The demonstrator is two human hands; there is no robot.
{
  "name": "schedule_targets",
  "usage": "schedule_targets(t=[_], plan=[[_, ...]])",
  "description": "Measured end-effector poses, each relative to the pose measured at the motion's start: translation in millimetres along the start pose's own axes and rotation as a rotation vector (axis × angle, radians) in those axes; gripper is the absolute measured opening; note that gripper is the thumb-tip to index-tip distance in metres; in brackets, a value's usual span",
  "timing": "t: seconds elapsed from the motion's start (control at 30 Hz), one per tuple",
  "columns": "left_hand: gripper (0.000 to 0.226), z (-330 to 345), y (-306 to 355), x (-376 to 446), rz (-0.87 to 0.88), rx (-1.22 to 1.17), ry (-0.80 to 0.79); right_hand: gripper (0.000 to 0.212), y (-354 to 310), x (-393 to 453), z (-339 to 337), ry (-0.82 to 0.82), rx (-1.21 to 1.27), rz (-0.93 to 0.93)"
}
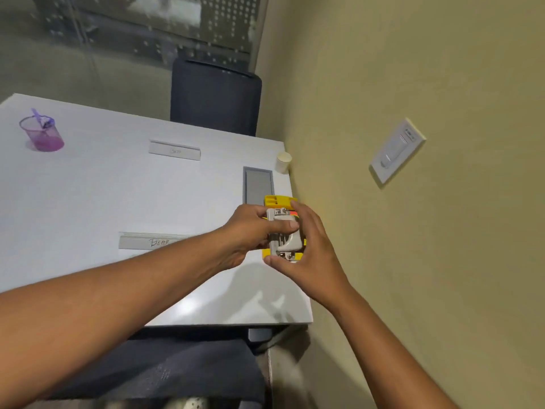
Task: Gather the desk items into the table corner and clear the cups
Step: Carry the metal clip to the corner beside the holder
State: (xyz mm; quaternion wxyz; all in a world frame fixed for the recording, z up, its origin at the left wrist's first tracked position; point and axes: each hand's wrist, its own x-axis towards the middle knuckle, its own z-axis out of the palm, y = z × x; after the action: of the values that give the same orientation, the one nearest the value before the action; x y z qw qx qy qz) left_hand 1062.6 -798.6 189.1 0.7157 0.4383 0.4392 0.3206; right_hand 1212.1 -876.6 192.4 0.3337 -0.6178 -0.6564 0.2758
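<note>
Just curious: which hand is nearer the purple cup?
Left. The left hand, gripping the yellow item by the wall, sits on the side toward the purple cup at the table's far left; the right hand lies beyond it, nearer the wall.

Near nameplate [153, 241]: handwritten "DEAR", partly hidden by forearm. Far nameplate [174, 150]: writing too faint to read.

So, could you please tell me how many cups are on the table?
2: a purple cup at the far left, and a cream paper cup in the far right corner by the wall. None seems hidden.
</note>
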Motion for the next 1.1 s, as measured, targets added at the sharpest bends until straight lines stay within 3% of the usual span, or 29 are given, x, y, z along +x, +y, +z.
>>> schedule_targets(t=[0.1,0.4,0.53,0.73,0.8,0.9,1.1], plan=[[0.017,-14,-18,34,-0.034,0.006,0.053,0.096,22,41,2,-0.199,-0.035,-0.014],[0.045,-41,-70,121,-0.144,-0.069,0.126,0.12,104,139,16,-0.555,-0.138,0.058],[0.024,-46,-88,156,-0.18,-0.08,0.094,0.111,127,161,28,-0.533,-0.263,-0.035],[0.03,-45,-100,215,-0.112,-0.178,0.174,0.088,164,213,27,-0.416,-0.206,0.007],[0.037,-52,-114,229,-0.012,0.033,0.27,0.079,177,234,23,-0.389,-0.107,0.077],[0.04,-70,-159,242,0.147,0.632,0.408,0.071,202,270,14,-0.297,-0.042,0.143],[0.039,-93,-234,263,0.461,1.428,0.297,0.079,245,344,7,-0.242,-0.075,0.234]])
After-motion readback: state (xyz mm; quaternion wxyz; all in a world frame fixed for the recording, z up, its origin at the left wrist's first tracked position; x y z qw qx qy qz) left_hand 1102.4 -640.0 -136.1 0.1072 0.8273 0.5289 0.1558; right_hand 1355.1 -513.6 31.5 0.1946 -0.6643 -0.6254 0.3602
